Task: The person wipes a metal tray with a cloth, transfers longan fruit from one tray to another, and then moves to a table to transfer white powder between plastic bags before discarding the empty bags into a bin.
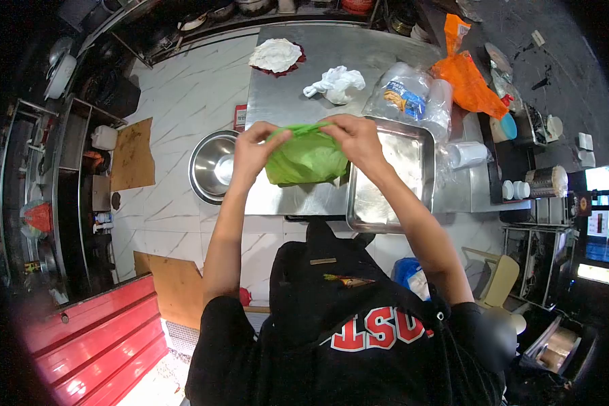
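A green plastic bag (306, 161) hangs over the near part of the steel table, pinched along its top edge by both hands. My left hand (252, 154) is closed on the upper left corner, thumb and fingers pressed together. On the upper right corner my right hand (356, 142) is closed in the same way. The bag's lower part bulges, and whatever may be inside it is hidden. Just right of the bag, partly under my right forearm, lies a rectangular steel tray (423, 177).
On the steel table (277, 95) lie a crumpled white plastic bag (336, 84), a white cloth-like bundle (276, 55), clear plastic packaging (402, 91) and an orange bag (467, 82). A steel bowl (199, 169) stands left of the table. A yellow chair (501, 281) is at lower right.
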`<state>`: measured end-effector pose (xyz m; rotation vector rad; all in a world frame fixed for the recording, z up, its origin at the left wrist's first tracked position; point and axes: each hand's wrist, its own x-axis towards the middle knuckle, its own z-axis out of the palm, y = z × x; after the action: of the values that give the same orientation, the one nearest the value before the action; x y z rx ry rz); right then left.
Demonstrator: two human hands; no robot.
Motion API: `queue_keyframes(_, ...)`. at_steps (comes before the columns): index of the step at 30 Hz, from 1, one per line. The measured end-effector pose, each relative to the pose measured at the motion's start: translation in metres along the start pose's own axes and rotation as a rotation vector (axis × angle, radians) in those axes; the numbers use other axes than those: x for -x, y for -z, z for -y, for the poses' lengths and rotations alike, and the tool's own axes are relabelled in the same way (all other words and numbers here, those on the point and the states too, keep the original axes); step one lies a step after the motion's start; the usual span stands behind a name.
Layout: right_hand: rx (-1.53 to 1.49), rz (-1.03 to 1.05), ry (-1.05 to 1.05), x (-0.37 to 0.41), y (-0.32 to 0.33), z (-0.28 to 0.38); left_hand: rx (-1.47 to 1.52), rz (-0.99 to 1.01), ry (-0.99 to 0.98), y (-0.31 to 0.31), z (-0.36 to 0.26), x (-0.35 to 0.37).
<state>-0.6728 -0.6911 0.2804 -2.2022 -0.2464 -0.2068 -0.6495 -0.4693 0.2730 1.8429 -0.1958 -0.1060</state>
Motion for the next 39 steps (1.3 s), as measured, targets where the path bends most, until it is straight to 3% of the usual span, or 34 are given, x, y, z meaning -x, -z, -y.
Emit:
queue_keyframes(1,-0.266,-0.109,-0.172,0.003,0.000,-0.003,0.000,0.002,0.002,0.003,0.002,0.000)
queue_keyframes(3,-0.337,-0.228,-0.178,0.003,0.007,-0.004,0.216,-0.172,0.034,0.008,0.004,0.001)
queue_keyframes(5,-0.598,-0.347,-0.245,0.002,0.018,0.001,0.272,-0.224,0.009,0.007,0.000,0.003)
queue_keyframes(11,-0.640,-0.326,-0.152,0.048,0.045,0.044,0.406,-0.319,0.072,0.017,-0.055,0.054)
queue_keyframes(14,-0.968,-0.115,-0.266,0.067,0.058,0.049,0.349,-0.406,0.018,0.027,-0.058,0.080)
queue_keyframes(17,-1.102,0.069,-0.237,0.080,0.066,0.046,0.394,-0.336,0.139,0.035,-0.064,0.098)
queue_keyframes(18,-1.099,0.061,-0.050,0.076,0.064,0.043,0.403,-0.382,0.150,0.033,-0.067,0.101)
queue_keyframes(21,-1.220,-0.014,-0.111,0.069,0.070,0.046,0.359,-0.419,0.141,0.035,-0.072,0.099)
queue_keyframes(23,-1.175,0.035,-0.162,0.064,0.075,0.062,0.307,-0.408,0.115,0.037,-0.075,0.097)
queue_keyframes(25,0.092,0.307,-0.088,0.056,0.086,0.108,0.441,-0.271,0.174,0.034,-0.079,0.098)
queue_keyframes(26,0.306,0.288,0.103,0.059,0.082,0.103,0.443,-0.275,0.178,0.034,-0.084,0.099)
queue_keyframes(27,0.306,0.292,0.102,0.062,0.082,0.097,0.385,-0.239,0.224,0.034,-0.089,0.099)
queue_keyframes(29,0.709,0.352,0.183,0.065,0.084,0.090,0.328,-0.201,0.271,0.034,-0.088,0.101)
queue_keyframes(31,0.743,0.297,0.305,0.060,0.081,0.095,0.271,-0.042,0.173,0.035,-0.079,0.103)
queue_keyframes(33,0.770,0.245,0.429,0.061,0.070,0.096,0.288,0.014,0.205,0.030,-0.086,0.103)
queue_keyframes(35,0.677,0.390,0.515,0.072,0.051,0.086,0.303,0.068,0.230,0.028,-0.087,0.101)
queue_keyframes(36,0.823,0.852,0.242,0.080,0.051,0.087,0.323,0.049,0.232,0.028,-0.086,0.099)
queue_keyframes(39,0.775,0.804,0.196,0.080,0.046,0.082,0.360,0.032,0.196,0.025,-0.078,0.098)
